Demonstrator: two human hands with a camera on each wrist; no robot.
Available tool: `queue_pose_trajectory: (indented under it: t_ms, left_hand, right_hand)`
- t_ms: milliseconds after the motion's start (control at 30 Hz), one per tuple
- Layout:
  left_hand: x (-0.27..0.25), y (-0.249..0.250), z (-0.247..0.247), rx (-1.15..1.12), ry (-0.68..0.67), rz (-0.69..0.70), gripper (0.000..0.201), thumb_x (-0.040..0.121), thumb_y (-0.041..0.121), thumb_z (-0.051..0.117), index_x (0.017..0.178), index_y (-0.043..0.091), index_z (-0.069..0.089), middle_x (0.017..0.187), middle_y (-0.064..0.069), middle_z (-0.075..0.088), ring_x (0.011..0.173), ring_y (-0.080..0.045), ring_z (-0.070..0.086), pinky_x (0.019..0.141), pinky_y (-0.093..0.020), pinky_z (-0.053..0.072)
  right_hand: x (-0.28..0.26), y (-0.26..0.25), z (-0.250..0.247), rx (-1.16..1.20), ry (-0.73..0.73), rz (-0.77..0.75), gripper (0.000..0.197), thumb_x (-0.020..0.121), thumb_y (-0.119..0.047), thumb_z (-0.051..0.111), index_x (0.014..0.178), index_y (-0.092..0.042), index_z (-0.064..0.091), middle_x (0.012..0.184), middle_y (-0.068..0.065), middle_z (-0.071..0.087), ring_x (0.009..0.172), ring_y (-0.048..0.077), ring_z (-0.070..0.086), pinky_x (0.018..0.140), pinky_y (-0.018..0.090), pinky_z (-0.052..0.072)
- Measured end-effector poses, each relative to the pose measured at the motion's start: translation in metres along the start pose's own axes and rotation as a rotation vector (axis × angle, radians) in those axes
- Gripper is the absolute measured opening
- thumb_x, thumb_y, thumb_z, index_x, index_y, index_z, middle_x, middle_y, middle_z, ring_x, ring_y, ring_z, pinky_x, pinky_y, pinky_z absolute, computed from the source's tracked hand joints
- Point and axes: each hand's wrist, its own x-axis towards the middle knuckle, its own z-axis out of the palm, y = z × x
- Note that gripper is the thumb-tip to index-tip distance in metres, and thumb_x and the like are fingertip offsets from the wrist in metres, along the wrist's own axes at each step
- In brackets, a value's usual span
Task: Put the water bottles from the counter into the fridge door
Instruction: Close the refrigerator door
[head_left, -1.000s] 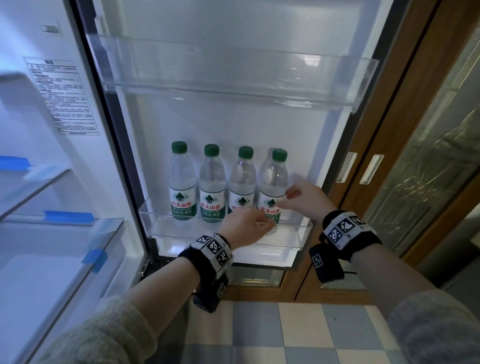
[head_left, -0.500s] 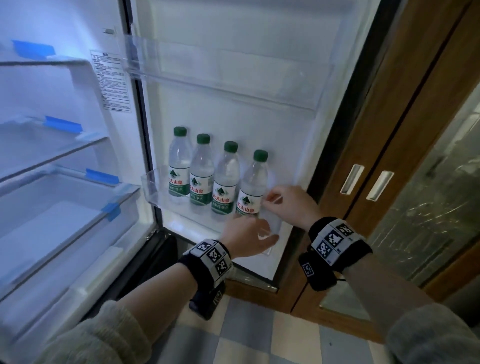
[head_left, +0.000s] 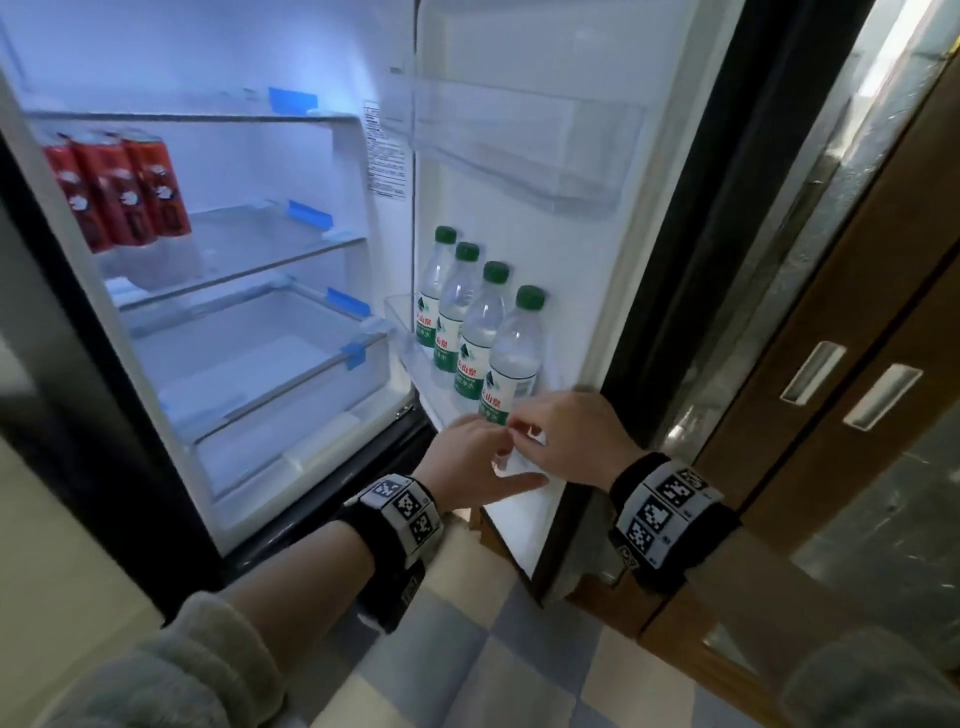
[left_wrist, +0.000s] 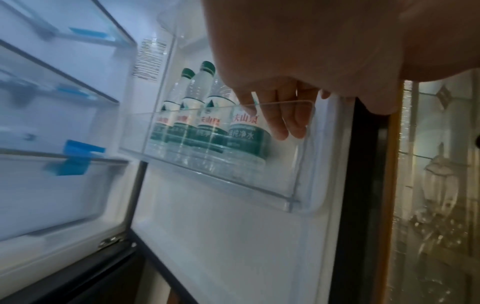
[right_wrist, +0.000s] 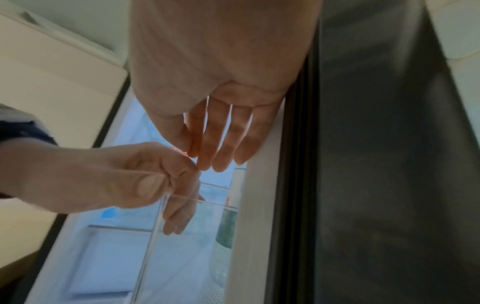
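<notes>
Several clear water bottles (head_left: 511, 358) with green caps and green labels stand upright in a row in the clear lower door bin (head_left: 397, 317) of the open fridge door. The left wrist view shows the same bottles (left_wrist: 207, 115) behind the bin's front wall (left_wrist: 259, 185). My left hand (head_left: 491, 454) holds the bin's rim at its right end, with its fingers (left_wrist: 283, 123) hanging inside and the thumb (right_wrist: 150, 185) outside. My right hand (head_left: 527, 426) lies beside it with straight fingers (right_wrist: 221, 142) against the door's inner edge, holding nothing.
Red cans (head_left: 119, 192) stand on a fridge shelf at the left, above clear drawers (head_left: 260, 374). An upper door bin (head_left: 519, 145) hangs above the bottles. Wooden sliding doors with recessed handles (head_left: 810, 371) stand at the right. Checkered floor (head_left: 467, 649) lies below.
The door now shows more edge-on and more of the fridge's inside has come into view, red cans included. Both hands stay at the bin's right end and are closer together.
</notes>
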Motion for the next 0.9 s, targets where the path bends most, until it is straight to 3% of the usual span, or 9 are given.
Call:
queue_pose_trajectory:
  t_ms: [133, 267, 400, 467, 533, 600, 733, 800, 900]
  left_hand:
    - [-0.030, -0.027, -0.019, 0.048, 0.005, -0.047, 0.051, 0.079, 0.066, 0.047, 0.092, 0.022, 0.070, 0.091, 0.006, 0.072, 0.090, -0.011, 0.064, 0.097, -0.017, 0.034]
    - [-0.069, -0.058, -0.039, -0.003, 0.060, -0.112, 0.051, 0.074, 0.061, 0.045, 0.099, 0.025, 0.070, 0.105, 0.005, 0.072, 0.104, -0.017, 0.064, 0.097, -0.030, 0.044]
    - [-0.106, -0.090, -0.056, 0.092, 0.085, -0.192, 0.054, 0.078, 0.048, 0.061, 0.125, 0.022, 0.061, 0.129, 0.000, 0.063, 0.124, -0.020, 0.054, 0.107, -0.034, 0.035]
    - [-0.121, -0.103, -0.062, 0.119, 0.069, -0.264, 0.059, 0.077, 0.048, 0.047, 0.128, 0.019, 0.057, 0.133, -0.003, 0.059, 0.129, -0.022, 0.049, 0.109, -0.034, 0.034]
    - [-0.136, -0.113, -0.069, 0.138, 0.088, -0.286, 0.059, 0.074, 0.049, 0.036, 0.117, 0.017, 0.059, 0.123, -0.005, 0.063, 0.121, -0.026, 0.054, 0.102, -0.037, 0.042]
    - [-0.151, -0.123, -0.075, 0.118, 0.127, -0.312, 0.052, 0.073, 0.046, 0.040, 0.111, 0.017, 0.059, 0.115, -0.004, 0.064, 0.111, -0.026, 0.058, 0.093, -0.036, 0.047]
    - [-0.181, -0.149, -0.083, 0.078, 0.217, -0.313, 0.061, 0.077, 0.050, 0.054, 0.132, 0.022, 0.051, 0.134, 0.003, 0.056, 0.123, -0.015, 0.053, 0.101, -0.036, 0.044]
    - [-0.193, -0.156, -0.090, 0.028, 0.294, -0.273, 0.067, 0.077, 0.052, 0.064, 0.133, 0.016, 0.052, 0.134, 0.003, 0.056, 0.123, -0.013, 0.053, 0.104, -0.032, 0.043]
    - [-0.205, -0.160, -0.101, 0.027, 0.385, -0.249, 0.084, 0.072, 0.057, 0.073, 0.137, 0.011, 0.047, 0.139, 0.003, 0.052, 0.128, -0.011, 0.049, 0.108, -0.031, 0.039]
  right_hand:
    - [0.014, -0.042, 0.001, -0.031, -0.007, -0.112, 0.023, 0.094, -0.039, 0.045, 0.099, -0.026, 0.063, 0.096, -0.008, 0.068, 0.086, 0.015, 0.063, 0.083, 0.033, 0.047]
    - [0.031, -0.087, 0.010, -0.031, 0.034, -0.236, 0.026, 0.094, -0.039, 0.043, 0.104, -0.028, 0.064, 0.097, -0.003, 0.069, 0.085, 0.020, 0.065, 0.076, 0.033, 0.048]
    - [0.048, -0.135, 0.016, 0.007, 0.118, -0.383, 0.034, 0.085, -0.038, 0.036, 0.082, -0.026, 0.068, 0.072, -0.005, 0.069, 0.062, 0.018, 0.065, 0.054, 0.025, 0.040]
    - [0.055, -0.156, 0.017, 0.047, 0.162, -0.473, 0.028, 0.081, -0.034, 0.042, 0.073, -0.024, 0.067, 0.069, -0.006, 0.068, 0.058, 0.016, 0.064, 0.050, 0.024, 0.039]
    - [0.062, -0.174, 0.022, 0.067, 0.188, -0.576, 0.019, 0.080, -0.028, 0.051, 0.069, -0.021, 0.065, 0.068, -0.005, 0.067, 0.059, 0.017, 0.062, 0.049, 0.025, 0.040]
    - [0.072, -0.190, 0.028, 0.062, 0.212, -0.662, 0.014, 0.079, -0.024, 0.058, 0.068, -0.019, 0.066, 0.067, -0.003, 0.067, 0.061, 0.018, 0.062, 0.052, 0.026, 0.039]
    - [0.092, -0.211, 0.037, 0.034, 0.379, -0.772, 0.016, 0.080, -0.016, 0.055, 0.069, -0.015, 0.067, 0.069, 0.001, 0.065, 0.075, 0.024, 0.062, 0.081, 0.039, 0.048]
    - [0.100, -0.216, 0.038, -0.032, 0.456, -0.792, 0.017, 0.079, -0.014, 0.053, 0.077, -0.014, 0.070, 0.078, 0.001, 0.067, 0.086, 0.023, 0.063, 0.102, 0.040, 0.039]
    - [0.113, -0.225, 0.041, -0.110, 0.522, -0.837, 0.020, 0.081, -0.011, 0.050, 0.082, -0.013, 0.070, 0.085, 0.002, 0.068, 0.093, 0.023, 0.063, 0.113, 0.041, 0.029]
